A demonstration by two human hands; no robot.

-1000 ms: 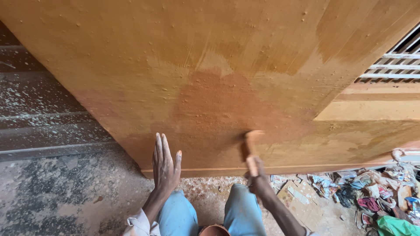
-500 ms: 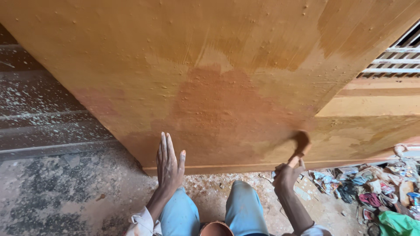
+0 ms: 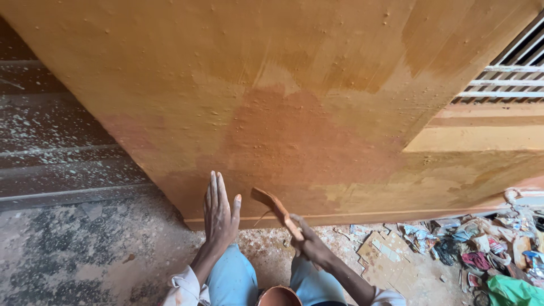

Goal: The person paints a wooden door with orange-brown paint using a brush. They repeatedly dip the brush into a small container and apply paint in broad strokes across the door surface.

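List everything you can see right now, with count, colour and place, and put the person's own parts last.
Wall: one, orange-ochre with a darker reddish wet patch at centre, fills most of the view.
Paintbrush: one, coated in reddish-orange paint, low on the wall, held in the right hand.
Paint container: one, reddish-brown, bottom edge between the knees, only partly in view.
Steps: several, grey, paint-speckled, left.
Window grille: one, white bars, upper right.
Litter pile: mixed paper and plastic scraps, many colours, on the ground at lower right.
Ground: grey concrete, spattered.
Knees: two, light blue trousers, bottom centre.
Left hand: flat against the wall, fingers spread.
Right hand: gripping the brush handle.
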